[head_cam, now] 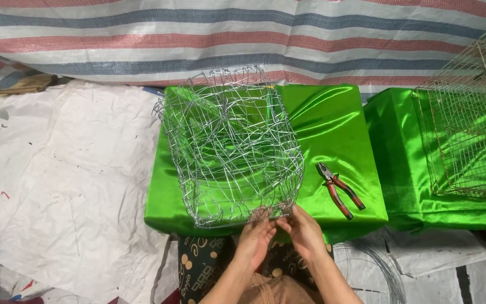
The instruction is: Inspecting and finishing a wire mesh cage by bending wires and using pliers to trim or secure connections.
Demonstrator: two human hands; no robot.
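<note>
Both hands — left [254, 236], right [302, 229] — pinch the cage [232, 146] near edge. Pliers [341, 190] lie just right on green cloth [333, 124]; second cage [471, 135] farther right.

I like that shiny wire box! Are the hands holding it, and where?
Yes. Both hands, the left hand and the right hand, pinch the wire mesh cage at its near bottom edge, by the corner. The pliers lie untouched on the green cloth.

Wire cage [229, 146]: bright bare metal, thin strands. Cloth cover [333, 124]: glossy green satin. Pliers [340, 190]: dull metal jaws, red-and-black plastic grips. Floor sheet [74, 186]: matt white woven plastic.
</note>
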